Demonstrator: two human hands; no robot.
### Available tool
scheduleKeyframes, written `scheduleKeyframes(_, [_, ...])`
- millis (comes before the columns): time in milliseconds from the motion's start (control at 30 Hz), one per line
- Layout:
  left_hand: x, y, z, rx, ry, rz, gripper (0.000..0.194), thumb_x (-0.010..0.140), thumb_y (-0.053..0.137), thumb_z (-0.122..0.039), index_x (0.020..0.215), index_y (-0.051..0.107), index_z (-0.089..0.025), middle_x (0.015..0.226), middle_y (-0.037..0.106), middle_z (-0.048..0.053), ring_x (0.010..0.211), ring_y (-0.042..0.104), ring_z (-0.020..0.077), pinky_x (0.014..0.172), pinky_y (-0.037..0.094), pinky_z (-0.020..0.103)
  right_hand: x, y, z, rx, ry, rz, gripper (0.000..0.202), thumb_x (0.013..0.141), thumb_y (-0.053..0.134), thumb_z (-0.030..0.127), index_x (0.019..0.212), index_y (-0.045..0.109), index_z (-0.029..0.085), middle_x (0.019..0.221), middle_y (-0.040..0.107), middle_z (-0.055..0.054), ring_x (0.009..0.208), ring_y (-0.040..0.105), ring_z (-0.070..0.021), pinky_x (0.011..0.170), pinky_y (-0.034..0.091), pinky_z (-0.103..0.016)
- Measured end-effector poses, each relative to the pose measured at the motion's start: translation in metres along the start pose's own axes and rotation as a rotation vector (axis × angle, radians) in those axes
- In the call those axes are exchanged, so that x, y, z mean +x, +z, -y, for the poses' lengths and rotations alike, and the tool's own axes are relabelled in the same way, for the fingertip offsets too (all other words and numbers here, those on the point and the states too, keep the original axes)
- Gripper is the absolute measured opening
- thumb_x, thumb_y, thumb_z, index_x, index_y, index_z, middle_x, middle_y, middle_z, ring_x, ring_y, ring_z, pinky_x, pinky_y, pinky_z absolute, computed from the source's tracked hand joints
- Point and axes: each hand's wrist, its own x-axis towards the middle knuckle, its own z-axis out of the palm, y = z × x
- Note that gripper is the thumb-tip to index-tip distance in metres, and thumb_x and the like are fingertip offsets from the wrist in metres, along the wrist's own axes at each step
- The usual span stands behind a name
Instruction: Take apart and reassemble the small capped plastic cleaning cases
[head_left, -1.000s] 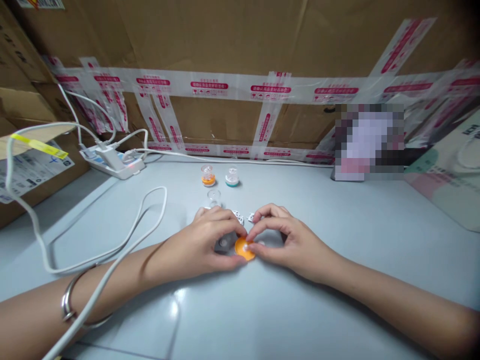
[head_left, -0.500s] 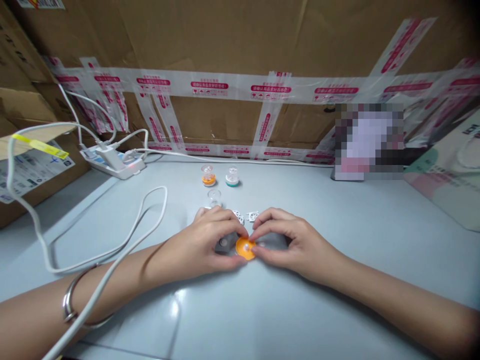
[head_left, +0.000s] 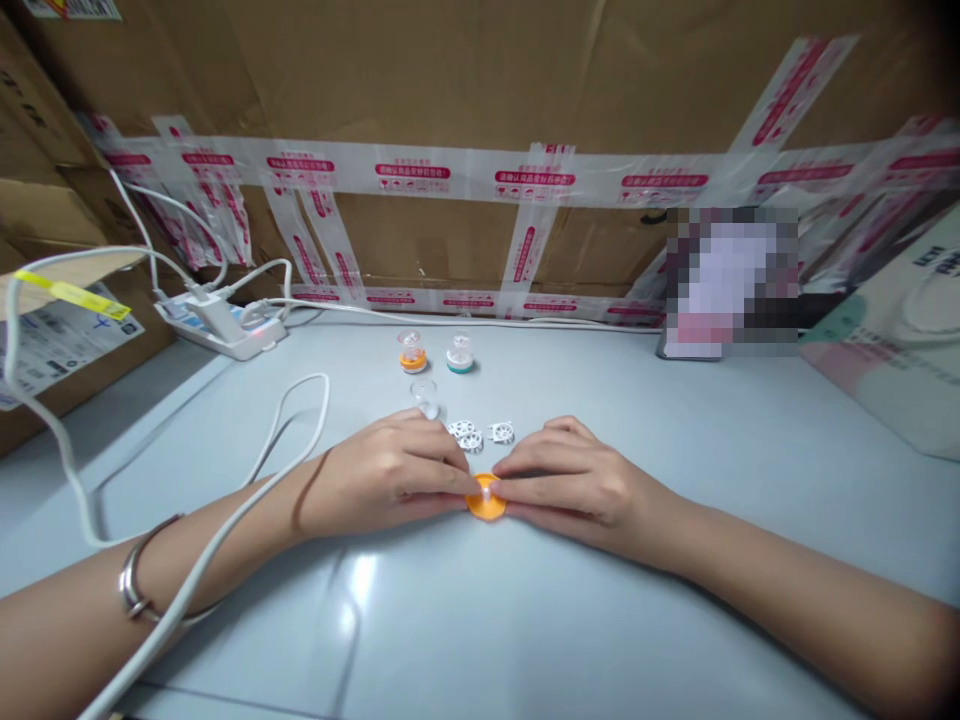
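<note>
A small orange plastic disc (head_left: 487, 509), shallow like a dish, lies between my hands, with a small clear or white bit at its middle. My left hand (head_left: 401, 470) grips its left edge, fingers pressed together. From the other side, my right hand (head_left: 581, 485) pinches the disc, its fingertips near the centre bit. Just beyond the fingers lie several white plastic wheel-like parts (head_left: 468, 438), one white part (head_left: 502, 433) apart from the others. A clear plastic piece (head_left: 424, 396) stands behind my left hand, its lower part partly hidden.
Farther back stand two small clear-topped pieces, one with an orange base (head_left: 412, 360), one with a green-edged base (head_left: 460, 361). A power strip (head_left: 240, 338) and white cables (head_left: 319, 420) occupy the left. Cardboard (head_left: 450, 240) walls the back; a blurred phone-like object (head_left: 694, 350) leans right.
My left thumb and fingers have closed from a wide arch to a flatter grip at the disc's edge. The right fingers have drawn together over its centre. The view has shifted slightly.
</note>
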Motion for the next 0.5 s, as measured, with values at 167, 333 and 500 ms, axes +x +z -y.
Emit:
scheduleKeyframes(167, [0.0004,0.0002,-0.0025,0.018,0.019,-0.021,0.018,0.088,0.054,-0.018,0.102,0.066,-0.021,0.09,0.07,0.004,0.077,0.061,0.0152,0.072,0.042,0.029,-0.0006,-0.0002,0.0012,-0.048,-0.008,0.015,0.017,0.089,0.055,0.019,0.103,0.064,0.02,0.093,0.07,-0.005,0.086,0.062,-0.014,0.078,0.037,-0.033])
scheduleKeyframes(333, [0.0009,0.0016,-0.0031,0.025,0.018,-0.052,0.017,0.088,0.054,-0.019,0.1,0.066,-0.02,0.089,0.071,0.004,0.077,0.061,0.0147,0.071,0.042,0.029,0.0013,-0.0027,0.0038,-0.083,-0.006,0.026,0.016,0.09,0.053,0.019,0.102,0.064,0.02,0.093,0.07,-0.004,0.086,0.062,-0.0135,0.079,0.036,-0.033])
scheduleKeyframes(500, [0.001,0.0003,-0.0032,0.029,0.005,-0.015,0.018,0.089,0.053,-0.019,0.1,0.066,-0.021,0.091,0.071,0.003,0.077,0.061,0.0144,0.073,0.041,0.029,0.0014,-0.0027,0.0044,-0.079,-0.008,0.033,0.018,0.09,0.052,0.02,0.104,0.063,0.021,0.093,0.07,-0.004,0.088,0.061,-0.0136,0.08,0.037,-0.033])
